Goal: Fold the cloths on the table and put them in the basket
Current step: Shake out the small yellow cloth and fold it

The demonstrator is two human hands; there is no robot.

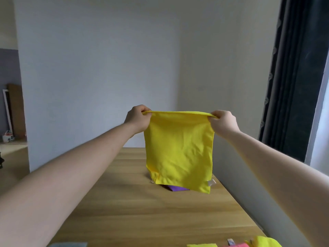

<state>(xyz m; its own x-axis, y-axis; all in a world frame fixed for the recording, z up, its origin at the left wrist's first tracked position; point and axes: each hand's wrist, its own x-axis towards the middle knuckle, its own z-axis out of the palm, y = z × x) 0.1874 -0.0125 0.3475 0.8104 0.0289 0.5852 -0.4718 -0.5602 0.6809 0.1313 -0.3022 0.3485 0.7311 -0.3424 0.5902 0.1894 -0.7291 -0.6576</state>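
Both hands, left and right, outstretched, pinch yellow cloth top corners.

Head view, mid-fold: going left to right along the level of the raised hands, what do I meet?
Left hand pinching one top corner → yellow cloth hanging between the hands → right hand pinching the other top corner → dark curtain.

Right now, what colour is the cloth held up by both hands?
Plain yellow; the cloth shows best in the head view.
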